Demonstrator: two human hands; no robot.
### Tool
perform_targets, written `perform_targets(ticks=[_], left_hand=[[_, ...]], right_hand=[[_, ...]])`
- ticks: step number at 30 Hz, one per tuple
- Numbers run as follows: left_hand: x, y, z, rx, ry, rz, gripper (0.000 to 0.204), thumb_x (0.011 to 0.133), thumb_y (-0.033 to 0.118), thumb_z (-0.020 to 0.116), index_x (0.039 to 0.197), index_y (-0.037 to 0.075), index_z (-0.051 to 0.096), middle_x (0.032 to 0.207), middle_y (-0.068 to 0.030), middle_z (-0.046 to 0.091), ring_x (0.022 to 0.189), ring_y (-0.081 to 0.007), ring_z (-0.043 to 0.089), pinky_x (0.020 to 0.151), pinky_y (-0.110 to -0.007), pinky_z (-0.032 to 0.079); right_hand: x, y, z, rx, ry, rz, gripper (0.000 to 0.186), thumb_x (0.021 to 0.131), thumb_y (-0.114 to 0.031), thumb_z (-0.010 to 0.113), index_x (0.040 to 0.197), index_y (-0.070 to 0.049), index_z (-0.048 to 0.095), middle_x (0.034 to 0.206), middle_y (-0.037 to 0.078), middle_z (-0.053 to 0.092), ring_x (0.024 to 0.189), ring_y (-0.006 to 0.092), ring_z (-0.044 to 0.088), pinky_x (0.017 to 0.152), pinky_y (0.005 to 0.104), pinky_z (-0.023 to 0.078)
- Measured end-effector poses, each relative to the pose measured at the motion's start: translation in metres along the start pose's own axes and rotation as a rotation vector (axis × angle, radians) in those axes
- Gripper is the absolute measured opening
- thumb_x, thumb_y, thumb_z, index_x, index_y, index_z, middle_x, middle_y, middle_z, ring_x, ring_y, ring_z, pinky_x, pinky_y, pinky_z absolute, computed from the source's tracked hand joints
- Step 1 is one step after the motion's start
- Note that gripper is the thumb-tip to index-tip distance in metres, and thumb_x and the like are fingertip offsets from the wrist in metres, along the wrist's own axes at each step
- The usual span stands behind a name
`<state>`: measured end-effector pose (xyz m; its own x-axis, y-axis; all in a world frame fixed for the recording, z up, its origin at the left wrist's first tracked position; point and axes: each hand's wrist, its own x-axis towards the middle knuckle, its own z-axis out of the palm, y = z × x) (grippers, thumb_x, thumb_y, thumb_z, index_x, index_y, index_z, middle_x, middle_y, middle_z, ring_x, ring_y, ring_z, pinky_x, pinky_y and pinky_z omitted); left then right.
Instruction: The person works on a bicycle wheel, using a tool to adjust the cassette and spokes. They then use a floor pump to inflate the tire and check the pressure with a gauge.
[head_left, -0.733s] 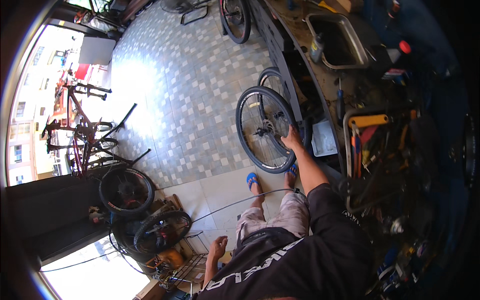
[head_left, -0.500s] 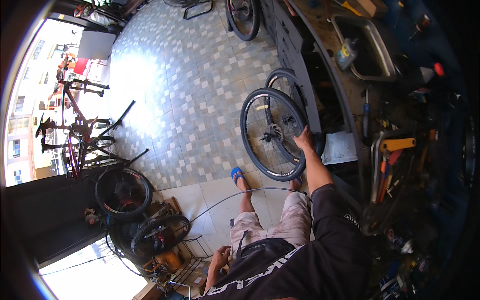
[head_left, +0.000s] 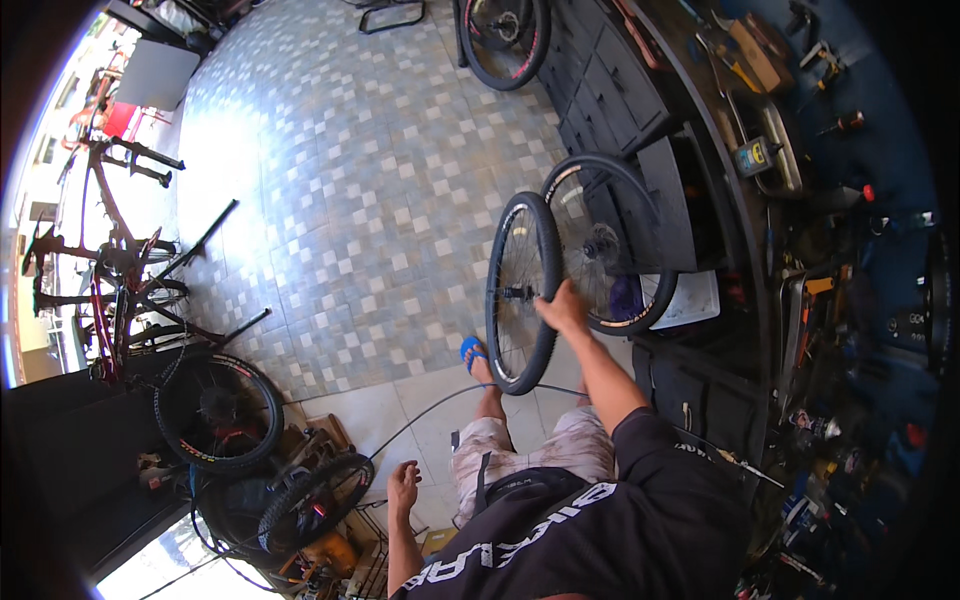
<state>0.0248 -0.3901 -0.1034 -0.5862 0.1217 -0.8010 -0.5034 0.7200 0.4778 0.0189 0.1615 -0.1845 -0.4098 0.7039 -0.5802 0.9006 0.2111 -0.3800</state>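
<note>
My right hand is closed around the tyre of a bicycle wheel, which stands upright in front of my feet. Just behind it, a second wheel with a disc rotor leans against the drawer cabinet. My left hand hangs out to the side with nothing in it, its fingers loosely bent and apart. It is near a black-tyred wheel at the lower left.
A drawer juts out above a white bin. Along the right runs a workbench with a metal tray, a bottle and tools. A bicycle hangs at the left. A thin cable crosses before my legs.
My right hand has pulled the front wheel left and turned it, so it stands apart from the leaning wheel. My left hand has moved outward from my waist.
</note>
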Motion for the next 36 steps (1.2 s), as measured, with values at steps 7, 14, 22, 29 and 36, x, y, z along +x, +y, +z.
perform_targets(ticks=[7, 14, 22, 29, 36], left_hand=[[0.019, 0.024, -0.006, -0.085, 0.004, 0.056, 0.035, 0.104, 0.026, 0.055, 0.121, -0.001, 0.068, 0.101, -0.0153, 0.073, 0.090, -0.0211, 0.071, 0.082, -0.034, 0.058], [0.038, 0.024, 0.011, -0.077, -0.050, 0.078, 0.033, 0.103, 0.025, 0.054, 0.120, 0.001, 0.069, 0.097, -0.0132, 0.074, 0.086, -0.0209, 0.072, 0.080, -0.034, 0.056], [0.044, 0.036, 0.002, 0.015, 0.015, 0.045, 0.033, 0.101, 0.026, 0.059, 0.119, 0.001, 0.069, 0.093, -0.0152, 0.074, 0.081, -0.0209, 0.072, 0.074, -0.035, 0.056], [0.051, 0.106, 0.024, 0.056, 0.044, 0.008, 0.032, 0.101, 0.026, 0.061, 0.120, 0.002, 0.070, 0.091, -0.0149, 0.074, 0.081, -0.0209, 0.072, 0.074, -0.034, 0.056], [0.059, 0.197, 0.072, 0.021, 0.016, 0.035, 0.033, 0.102, 0.027, 0.060, 0.121, 0.001, 0.069, 0.097, -0.0154, 0.075, 0.086, -0.0214, 0.072, 0.079, -0.034, 0.056]], right_hand=[[-0.030, -0.113, 0.073, -0.002, 0.002, 0.022, 0.066, 0.086, -0.035, 0.071, 0.128, 0.005, 0.039, 0.115, 0.031, 0.066, 0.104, 0.0449, 0.069, 0.091, 0.0505, 0.057], [-0.016, -0.134, 0.049, -0.024, 0.012, 0.041, 0.076, 0.084, -0.049, 0.070, 0.133, 0.000, 0.040, 0.120, 0.028, 0.066, 0.105, 0.0446, 0.068, 0.091, 0.0524, 0.056], [0.007, -0.121, 0.060, 0.271, 0.129, -0.079, 0.074, 0.081, -0.031, 0.074, 0.137, -0.004, 0.034, 0.113, 0.033, 0.066, 0.099, 0.0505, 0.067, 0.085, 0.0560, 0.054], [0.149, -0.165, 0.021, 0.355, 0.120, -0.010, 0.067, 0.081, -0.032, 0.071, 0.138, -0.009, 0.044, 0.120, 0.028, 0.067, 0.110, 0.0475, 0.065, 0.096, 0.0527, 0.053], [0.272, -0.215, -0.086, 0.549, 0.081, -0.093, 0.069, 0.078, -0.028, 0.070, 0.140, -0.006, 0.048, 0.124, 0.026, 0.067, 0.113, 0.0448, 0.065, 0.097, 0.0510, 0.052]])
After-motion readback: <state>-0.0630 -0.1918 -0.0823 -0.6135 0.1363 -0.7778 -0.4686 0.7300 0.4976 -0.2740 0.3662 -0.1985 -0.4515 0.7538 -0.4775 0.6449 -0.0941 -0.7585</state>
